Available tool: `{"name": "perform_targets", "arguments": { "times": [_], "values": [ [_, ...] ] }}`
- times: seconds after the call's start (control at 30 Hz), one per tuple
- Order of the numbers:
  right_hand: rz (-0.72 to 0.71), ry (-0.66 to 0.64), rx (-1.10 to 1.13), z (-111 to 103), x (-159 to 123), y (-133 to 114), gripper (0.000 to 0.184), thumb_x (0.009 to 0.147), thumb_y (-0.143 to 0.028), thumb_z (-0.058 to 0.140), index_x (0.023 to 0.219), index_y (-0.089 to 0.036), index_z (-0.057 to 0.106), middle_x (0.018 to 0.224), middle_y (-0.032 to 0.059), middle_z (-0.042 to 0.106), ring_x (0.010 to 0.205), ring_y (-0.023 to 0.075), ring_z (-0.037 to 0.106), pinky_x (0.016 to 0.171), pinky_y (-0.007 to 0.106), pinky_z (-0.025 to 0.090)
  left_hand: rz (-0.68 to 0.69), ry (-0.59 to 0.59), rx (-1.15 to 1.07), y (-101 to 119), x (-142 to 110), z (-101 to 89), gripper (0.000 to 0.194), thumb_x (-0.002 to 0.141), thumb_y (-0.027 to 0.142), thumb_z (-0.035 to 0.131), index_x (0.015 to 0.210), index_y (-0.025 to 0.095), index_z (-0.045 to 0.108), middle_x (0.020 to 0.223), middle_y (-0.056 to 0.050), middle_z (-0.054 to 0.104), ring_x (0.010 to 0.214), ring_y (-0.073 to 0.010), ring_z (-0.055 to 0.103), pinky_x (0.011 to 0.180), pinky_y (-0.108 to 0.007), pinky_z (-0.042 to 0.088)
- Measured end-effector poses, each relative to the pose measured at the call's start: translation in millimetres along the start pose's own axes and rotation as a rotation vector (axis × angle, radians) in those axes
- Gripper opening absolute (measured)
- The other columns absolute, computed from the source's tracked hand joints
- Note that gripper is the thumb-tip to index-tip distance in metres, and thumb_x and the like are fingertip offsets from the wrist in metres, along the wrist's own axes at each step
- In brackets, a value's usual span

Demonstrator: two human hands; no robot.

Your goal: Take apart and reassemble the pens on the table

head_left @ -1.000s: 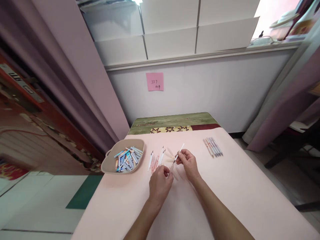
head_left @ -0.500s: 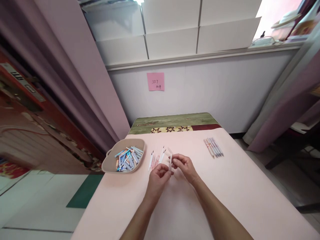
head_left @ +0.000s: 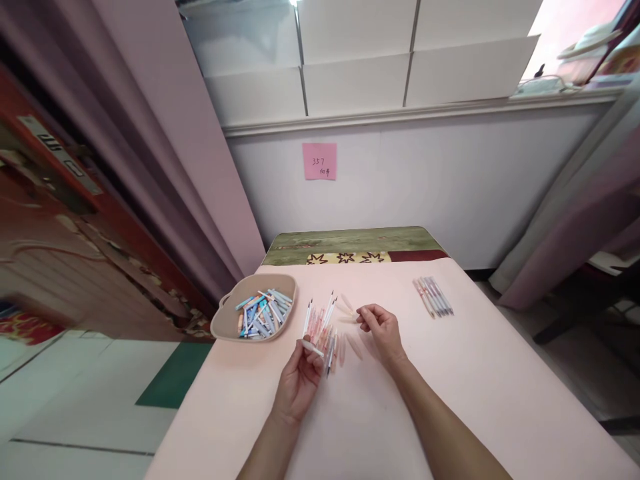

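My left hand (head_left: 299,380) is turned palm up, its thumb and fingers closed on a whitish pen part (head_left: 313,348). My right hand (head_left: 381,332) is pinched beside some pale translucent pen barrels (head_left: 346,303); whether one of them is between its fingertips I cannot make out. White refills with dark tips (head_left: 307,317) lie beyond my left hand, around pink slender pieces (head_left: 317,323). More pen parts (head_left: 332,348) lie just right of my left fingers, and another clear barrel (head_left: 354,346) rests between the hands.
A beige basket (head_left: 220,319) full of blue, white and orange pen pieces stands on the left of the pink-covered table (head_left: 480,400). Several whole pens (head_left: 434,297) lie in a row at the right. A wall with a pink note (head_left: 320,161) rises behind the table.
My hands, close together on a whitish pen part before, have moved apart. The left has drawn down and left with it; the right has shifted right. Pen parts between them now show.
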State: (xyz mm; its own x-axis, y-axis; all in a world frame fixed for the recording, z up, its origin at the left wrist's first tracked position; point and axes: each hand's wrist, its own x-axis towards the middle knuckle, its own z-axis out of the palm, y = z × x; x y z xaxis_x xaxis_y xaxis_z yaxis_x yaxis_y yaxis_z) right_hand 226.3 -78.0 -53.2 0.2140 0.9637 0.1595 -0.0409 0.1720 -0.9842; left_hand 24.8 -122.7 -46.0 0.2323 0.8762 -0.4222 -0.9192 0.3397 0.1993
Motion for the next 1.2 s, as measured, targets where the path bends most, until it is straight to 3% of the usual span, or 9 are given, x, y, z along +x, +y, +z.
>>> {"name": "perform_targets", "arguments": {
  "times": [0.17,0.3,0.5,0.7,0.83,0.93,1.07,1.2],
  "values": [
    [-0.018,0.073,-0.127,-3.0,2.7,7.9,0.032,0.081,-0.048,0.058,0.076,-0.016,0.066,0.066,0.0029,0.064,0.061,0.0146,0.057,0.06,0.025,0.048,-0.041,-0.085,0.005,-1.8,1.4,-4.7,0.025,0.094,0.025,0.046,0.09,0.015,0.068,0.077,-0.004,0.064,0.06,-0.0071,0.057,0.054,-0.019,0.05],
    [-0.023,0.113,-0.228,-8.2,4.3,-0.1,0.032,0.081,-0.047,0.057,0.081,-0.016,0.067,0.069,0.0037,0.066,0.065,0.0164,0.059,0.063,0.026,0.047,-0.037,-0.076,0.014,4.5,2.9,-8.6,0.033,0.097,0.025,0.037,0.091,0.014,0.068,0.084,-0.007,0.066,0.064,-0.0069,0.061,0.048,-0.013,0.048],
    [-0.085,-0.085,-0.71,5.9,-21.5,-19.4,0.018,0.082,-0.032,0.055,0.081,-0.023,0.071,0.073,0.0007,0.069,0.064,0.0152,0.058,0.061,0.025,0.041,-0.082,-0.12,-0.064,11.0,3.0,-12.3,0.039,0.099,0.025,0.029,0.094,0.008,0.064,0.073,-0.004,0.062,0.055,-0.0018,0.058,0.047,-0.006,0.048],
    [-0.074,-0.185,-0.898,37.7,-50.4,-25.7,0.011,0.08,-0.032,0.06,0.086,-0.025,0.067,0.078,-0.0009,0.066,0.069,0.0149,0.06,0.065,0.024,0.041,-0.103,-0.143,-0.104,16.9,7.4,-22.0,0.04,0.1,0.022,0.026,0.098,0.007,0.063,0.084,-0.009,0.069,0.07,-0.0051,0.067,0.059,-0.008,0.054],
    [-0.118,-0.273,-0.961,55.8,-61.4,-22.6,0.036,0.073,-0.037,0.069,0.107,-0.029,0.063,0.093,-0.0003,0.066,0.079,0.0164,0.062,0.07,0.025,0.043,-0.082,-0.128,-0.102,20.1,10.0,-29.3,0.041,0.1,0.018,0.024,0.102,0.007,0.064,0.089,-0.011,0.071,0.073,-0.0063,0.068,0.063,-0.01,0.054],
    [-0.126,-0.296,-1.024,60.2,-65.4,-17.6,0.035,0.074,-0.036,0.067,0.109,-0.031,0.063,0.099,0.0003,0.065,0.081,0.0167,0.063,0.069,0.025,0.043,-0.083,-0.13,-0.111,20.8,8.3,-28.0,0.041,0.1,0.019,0.025,0.101,0.007,0.065,0.085,-0.01,0.071,0.068,-0.0048,0.066,0.059,-0.008,0.053],
    [-0.119,-0.167,-1.018,44.7,-65.2,-15.2,0.025,0.082,-0.027,0.054,0.104,-0.029,0.065,0.1,0.0002,0.065,0.079,0.0145,0.063,0.068,0.024,0.043,-0.081,-0.126,-0.108,19.9,5.7,-20.7,0.042,0.1,0.022,0.027,0.098,0.006,0.066,0.078,-0.008,0.068,0.056,-0.0029,0.061,0.049,-0.007,0.05],
    [0.024,0.077,-0.969,11.2,-63.9,-19.7,0.022,0.084,-0.033,0.05,0.094,-0.025,0.068,0.091,0.0014,0.068,0.071,0.0152,0.061,0.065,0.027,0.043,-0.081,-0.112,-0.064,19.0,8.1,-18.4,0.038,0.099,0.019,0.031,0.096,0.009,0.067,0.079,-0.008,0.069,0.058,-0.0038,0.062,0.05,-0.008,0.051]
  ]
}}
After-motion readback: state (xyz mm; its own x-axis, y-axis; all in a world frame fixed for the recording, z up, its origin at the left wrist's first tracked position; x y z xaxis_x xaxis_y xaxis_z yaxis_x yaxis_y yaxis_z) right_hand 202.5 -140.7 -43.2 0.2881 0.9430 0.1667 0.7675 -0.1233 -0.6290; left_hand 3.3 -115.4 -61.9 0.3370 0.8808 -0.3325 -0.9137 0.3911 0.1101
